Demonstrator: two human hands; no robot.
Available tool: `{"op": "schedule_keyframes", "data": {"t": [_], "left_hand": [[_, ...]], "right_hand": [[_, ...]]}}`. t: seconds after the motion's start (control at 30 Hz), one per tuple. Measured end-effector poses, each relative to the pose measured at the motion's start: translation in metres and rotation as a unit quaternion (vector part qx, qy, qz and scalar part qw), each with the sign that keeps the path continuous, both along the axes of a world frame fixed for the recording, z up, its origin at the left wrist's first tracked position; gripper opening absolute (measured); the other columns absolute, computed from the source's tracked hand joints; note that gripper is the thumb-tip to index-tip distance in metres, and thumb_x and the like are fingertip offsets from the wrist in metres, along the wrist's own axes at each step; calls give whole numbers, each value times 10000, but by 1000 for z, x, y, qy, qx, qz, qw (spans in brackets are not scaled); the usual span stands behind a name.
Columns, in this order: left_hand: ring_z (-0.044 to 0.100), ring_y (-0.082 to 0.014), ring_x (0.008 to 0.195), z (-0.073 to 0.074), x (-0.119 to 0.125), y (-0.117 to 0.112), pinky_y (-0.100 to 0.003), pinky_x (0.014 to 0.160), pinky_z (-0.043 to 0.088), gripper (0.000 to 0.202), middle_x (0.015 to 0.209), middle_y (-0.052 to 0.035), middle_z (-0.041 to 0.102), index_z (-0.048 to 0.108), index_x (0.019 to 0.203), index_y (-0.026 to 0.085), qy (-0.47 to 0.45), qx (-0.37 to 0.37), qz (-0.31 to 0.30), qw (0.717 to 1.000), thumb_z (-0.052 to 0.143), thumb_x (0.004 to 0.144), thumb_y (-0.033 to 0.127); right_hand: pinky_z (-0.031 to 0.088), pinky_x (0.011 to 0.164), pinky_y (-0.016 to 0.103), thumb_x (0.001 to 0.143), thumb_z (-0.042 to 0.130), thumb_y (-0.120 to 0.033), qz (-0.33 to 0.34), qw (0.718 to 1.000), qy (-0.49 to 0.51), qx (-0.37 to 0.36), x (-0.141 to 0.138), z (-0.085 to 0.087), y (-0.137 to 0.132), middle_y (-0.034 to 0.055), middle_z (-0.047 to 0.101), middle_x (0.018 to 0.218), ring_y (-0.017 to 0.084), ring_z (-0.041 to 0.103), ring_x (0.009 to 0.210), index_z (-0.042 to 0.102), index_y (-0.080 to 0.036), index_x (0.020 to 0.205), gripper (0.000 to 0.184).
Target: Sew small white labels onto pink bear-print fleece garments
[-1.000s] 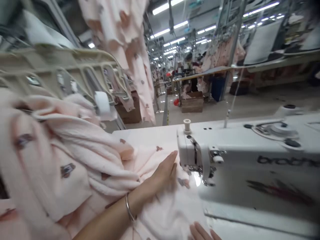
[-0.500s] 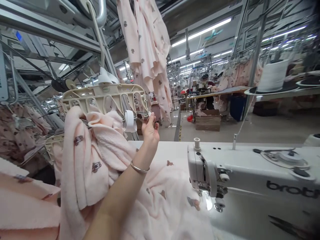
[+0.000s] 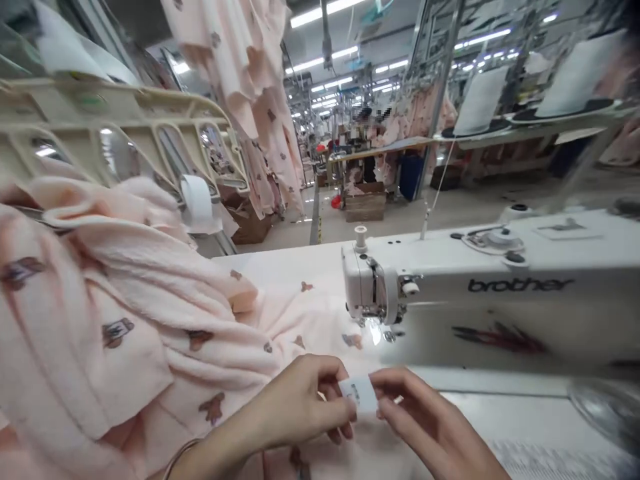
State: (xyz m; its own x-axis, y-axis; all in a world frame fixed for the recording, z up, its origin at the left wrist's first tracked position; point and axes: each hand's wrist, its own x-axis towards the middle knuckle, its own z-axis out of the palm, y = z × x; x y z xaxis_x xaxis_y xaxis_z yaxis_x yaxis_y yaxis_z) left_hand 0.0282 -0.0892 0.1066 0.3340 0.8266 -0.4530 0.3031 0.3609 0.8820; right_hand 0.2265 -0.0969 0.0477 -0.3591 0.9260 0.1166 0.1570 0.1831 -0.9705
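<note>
Label (image 3: 365,393) tilted, print facing viewer; long axis unclear.

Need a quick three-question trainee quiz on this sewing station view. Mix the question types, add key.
1. Multiple choice: what does the left hand hold?
A) a cone of thread
B) a small white label
C) a garment hanger
2. True or false: the right hand is up at the garment hanger.
3. Fill in: the lettering on the sewing machine reads ____.

Key: 1 B; 2 false, it is down by the label; 3 brother.
</note>
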Motion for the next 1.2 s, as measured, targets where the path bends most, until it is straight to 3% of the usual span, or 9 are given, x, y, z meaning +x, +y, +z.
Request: {"op": "schedule_keyframes", "data": {"t": [0.07,0.13,0.33,0.6,0.87,0.97,1.03,1.13,1.2], "left_hand": [[590,-117,591,-7,-3,-9,-192,552,433,91,653,-21,645,569,779,142,26,6,-9,1000,610,771,223],[578,-108,636,-10,-8,-10,-177,563,412,160,702,-21,638,579,807,140,10,31,13,999,647,776,282],[603,-113,622,-17,-14,-6,-206,623,496,336,653,-16,615,577,782,119,-85,27,120,989,743,716,403],[631,-124,625,-22,-6,-3,-205,615,510,349,643,-12,626,572,760,128,-94,8,139,986,781,677,395],[611,-120,595,-21,3,6,-204,593,487,331,612,-15,628,573,750,135,-62,10,104,993,749,699,411],[591,-125,575,-22,4,25,-216,576,464,292,607,-26,635,590,761,135,-15,51,77,996,695,746,407],[588,-132,597,-29,1,46,-226,584,446,241,637,-24,637,609,766,144,62,124,73,988,658,776,379],[598,-152,728,-50,-4,75,-245,651,436,151,786,-34,653,632,776,162,192,247,48,949,613,808,308],[583,-157,775,-66,-8,84,-254,683,430,105,848,-36,641,635,771,166,236,292,13,927,607,805,262]], "right_hand": [[481,608,198,878,535,-470,34,997,25,-70,-12,14,5,4,564,715,127,556,661,572,-193,784,295],[428,578,200,853,563,-472,27,994,40,-102,-23,18,7,-13,497,652,116,498,630,525,-181,700,331],[370,600,213,830,599,-461,-21,985,63,-161,-35,16,-1,-26,488,683,113,463,657,525,-187,723,304],[403,626,235,850,559,-492,-38,987,38,-149,-30,18,-1,-9,512,718,133,499,688,508,-193,739,323],[403,599,222,868,553,-464,-62,989,40,-129,-22,13,3,-17,511,692,123,504,665,505,-189,721,315],[426,595,231,905,514,-434,-81,995,-20,-60,-13,-1,9,-4,554,727,131,533,673,550,-194,795,267],[468,653,259,927,492,-374,-106,988,-96,53,-7,-17,13,26,599,836,155,569,758,584,-200,934,196],[487,833,363,932,476,-243,-111,931,-227,264,0,-46,14,81,612,1080,224,564,1015,587,-199,1085,194],[462,899,415,924,460,-170,-100,884,-282,360,0,-61,9,96,604,1166,260,525,1121,590,-175,1109,226]]}}
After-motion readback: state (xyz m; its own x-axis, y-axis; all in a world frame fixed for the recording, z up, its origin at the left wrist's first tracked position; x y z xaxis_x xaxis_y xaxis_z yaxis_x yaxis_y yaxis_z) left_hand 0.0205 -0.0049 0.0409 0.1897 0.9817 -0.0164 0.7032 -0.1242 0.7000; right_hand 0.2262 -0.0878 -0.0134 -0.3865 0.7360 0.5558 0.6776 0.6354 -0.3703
